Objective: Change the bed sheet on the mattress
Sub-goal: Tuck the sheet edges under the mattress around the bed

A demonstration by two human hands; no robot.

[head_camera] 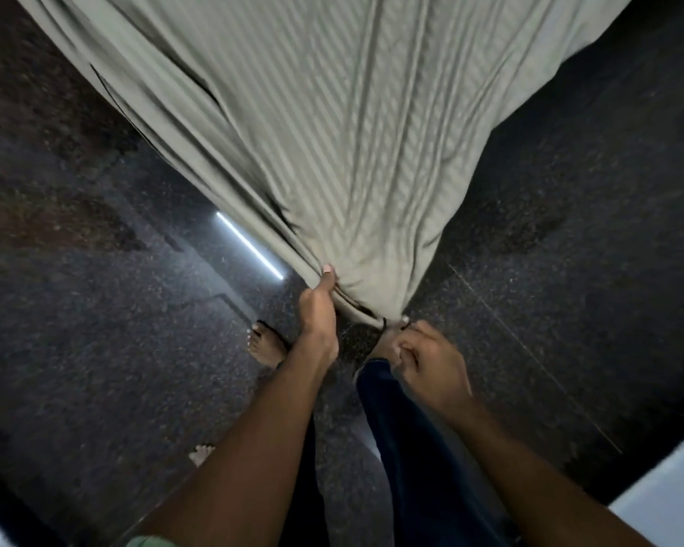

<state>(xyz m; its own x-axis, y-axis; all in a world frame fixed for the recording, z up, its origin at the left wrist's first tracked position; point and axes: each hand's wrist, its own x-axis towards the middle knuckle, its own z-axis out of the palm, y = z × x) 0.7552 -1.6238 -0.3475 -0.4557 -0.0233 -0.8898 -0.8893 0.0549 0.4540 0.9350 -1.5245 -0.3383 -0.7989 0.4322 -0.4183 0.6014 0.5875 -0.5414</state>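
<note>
A pale grey-green striped bed sheet (332, 124) stretches from the top of the view down to a gathered point in front of me. My left hand (320, 313) grips the bunched edge of the sheet, thumb on top. Just to the right, my right hand (427, 361) is closed on the sheet's lowest corner, where the fabric narrows to a tip. The sheet is pulled taut toward me with long folds fanning out. The mattress itself is hidden under or behind the sheet.
Dark speckled polished floor (95, 309) lies all around, with a bright tube-light reflection (249, 246). My bare foot (265, 345) and dark trouser leg (407, 448) stand below the hands. A pale surface (672, 495) shows at the lower right corner.
</note>
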